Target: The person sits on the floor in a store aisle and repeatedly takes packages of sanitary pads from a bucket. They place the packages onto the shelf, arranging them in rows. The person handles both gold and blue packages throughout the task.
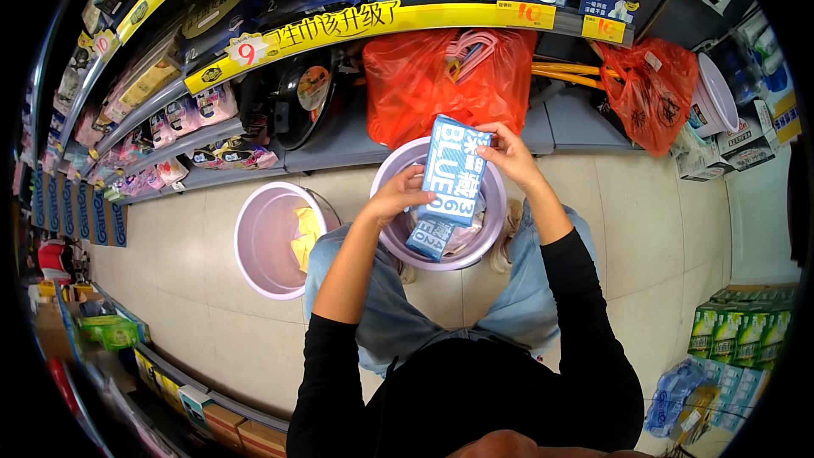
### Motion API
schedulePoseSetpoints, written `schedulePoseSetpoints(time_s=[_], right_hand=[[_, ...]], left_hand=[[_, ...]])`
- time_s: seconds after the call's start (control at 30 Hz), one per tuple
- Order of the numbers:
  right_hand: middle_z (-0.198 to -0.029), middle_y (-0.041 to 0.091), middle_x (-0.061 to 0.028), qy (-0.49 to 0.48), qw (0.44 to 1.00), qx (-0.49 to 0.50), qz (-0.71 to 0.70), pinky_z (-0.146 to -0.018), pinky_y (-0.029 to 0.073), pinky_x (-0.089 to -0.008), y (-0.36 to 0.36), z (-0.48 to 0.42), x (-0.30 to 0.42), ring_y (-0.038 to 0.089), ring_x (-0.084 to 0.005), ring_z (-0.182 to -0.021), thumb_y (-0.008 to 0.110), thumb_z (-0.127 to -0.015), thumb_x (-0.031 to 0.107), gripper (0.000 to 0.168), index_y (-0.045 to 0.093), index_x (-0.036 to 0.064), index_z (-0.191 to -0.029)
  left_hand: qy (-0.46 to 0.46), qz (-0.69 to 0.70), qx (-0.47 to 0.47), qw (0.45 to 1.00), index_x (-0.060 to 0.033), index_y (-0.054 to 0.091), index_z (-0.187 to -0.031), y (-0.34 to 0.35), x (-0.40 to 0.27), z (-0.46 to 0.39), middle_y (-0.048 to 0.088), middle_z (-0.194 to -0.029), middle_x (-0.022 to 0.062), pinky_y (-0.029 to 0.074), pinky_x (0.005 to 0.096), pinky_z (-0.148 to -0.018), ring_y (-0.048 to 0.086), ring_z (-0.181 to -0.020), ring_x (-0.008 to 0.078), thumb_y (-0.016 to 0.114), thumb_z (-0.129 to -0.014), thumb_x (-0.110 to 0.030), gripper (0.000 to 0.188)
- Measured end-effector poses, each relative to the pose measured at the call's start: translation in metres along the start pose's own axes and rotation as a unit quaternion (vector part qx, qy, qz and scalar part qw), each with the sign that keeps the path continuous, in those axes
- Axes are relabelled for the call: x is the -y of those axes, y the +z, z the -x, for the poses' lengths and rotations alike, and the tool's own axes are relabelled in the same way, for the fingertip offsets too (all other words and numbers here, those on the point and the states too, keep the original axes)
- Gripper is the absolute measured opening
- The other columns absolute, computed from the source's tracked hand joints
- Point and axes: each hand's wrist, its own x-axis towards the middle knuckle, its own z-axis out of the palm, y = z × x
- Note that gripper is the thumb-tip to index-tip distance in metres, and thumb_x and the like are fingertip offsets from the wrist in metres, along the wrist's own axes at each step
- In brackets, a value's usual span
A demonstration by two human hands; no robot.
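A blue soft packet with white writing, which looks like sanitary pads, is held tilted in front of me. My left hand grips its left edge, thumb on the face. At the upper right corner, my right hand pinches it between thumb and fingers. Below the packet, a lilac plastic bucket stands on the floor between my knees. Inside it lie another blue packet and some pale wrapped items, partly hidden. To the left stands a second lilac bucket with a yellow cloth or paper inside.
On the bottom shelf ahead are a red plastic bag with pink hangers and a black pan. Further right sit a red bag and a third lilac bucket. Green cartons are stacked at lower right.
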Motion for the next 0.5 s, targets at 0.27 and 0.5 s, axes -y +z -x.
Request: schedulePoseSetpoints(time_s=[0.27, 0.5], right_hand=[[-0.111, 0.047, -0.0113, 0.098, 0.991, -0.022, -0.093, -0.078, 0.041, -0.0284, 0.007, -0.003, 0.002, 0.046, -0.0168, -0.100, 0.058, -0.079, 0.021, 0.058, 0.028, 0.006, -0.126], [-0.101, 0.052, -0.0065, 0.159, 0.978, 0.013, -0.131, -0.075, 0.042, -0.0298, 0.034, 0.002, -0.015, 0.051, -0.0145, -0.091, 0.063, -0.074, 0.023, 0.057, 0.034, 0.007, -0.121]], left_hand=[[0.079, 0.100, -0.069, 0.989, -0.0040, 0.028, -0.122, 0.022, 0.006, -0.009, 0.049, -0.107, 0.0094, 0.042, 0.0319, -0.083, 0.050, -0.098, 0.0197, 0.065, -0.067, -0.001, 0.067], [0.207, 0.162, -0.201, 0.944, -0.0052, 0.016, -0.122, 0.019, 0.017, -0.022, 0.036, -0.116, 0.0119, 0.038, 0.0334, -0.088, 0.041, -0.107, 0.0214, 0.066, -0.066, 0.000, 0.075]])
